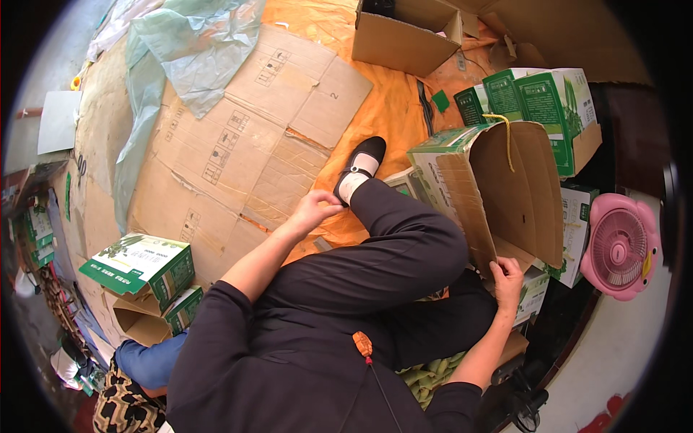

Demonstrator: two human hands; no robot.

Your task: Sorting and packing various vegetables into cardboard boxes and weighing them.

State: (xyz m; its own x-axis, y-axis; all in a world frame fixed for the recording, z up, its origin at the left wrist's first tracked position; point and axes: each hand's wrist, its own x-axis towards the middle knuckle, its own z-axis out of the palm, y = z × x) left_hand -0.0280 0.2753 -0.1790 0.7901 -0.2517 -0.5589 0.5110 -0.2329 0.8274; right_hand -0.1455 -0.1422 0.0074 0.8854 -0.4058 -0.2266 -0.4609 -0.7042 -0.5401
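A green-and-white cardboard box [473,173] stands open at my right, its brown inside facing up and a yellow cord handle [508,137] on its rim. My right hand [507,283] pinches the near lower edge of this box between thumb and fingers. Across my lap, my left hand [317,212] reaches to my foot, beside the black shoe [363,162] and white sock [354,186]. Its fingers are drawn together at the heel; whatever they may grip is hidden. My dark trousers [375,252] cover the crossed legs.
Flattened cardboard [238,151] lies over an orange sheet [393,108], with pale plastic film [198,50] on top. More green boxes [137,260] stand at left and at right. A brown carton [404,40] is at the back, a pink fan [619,247] far right. Another person's sleeve [148,361] shows lower left.
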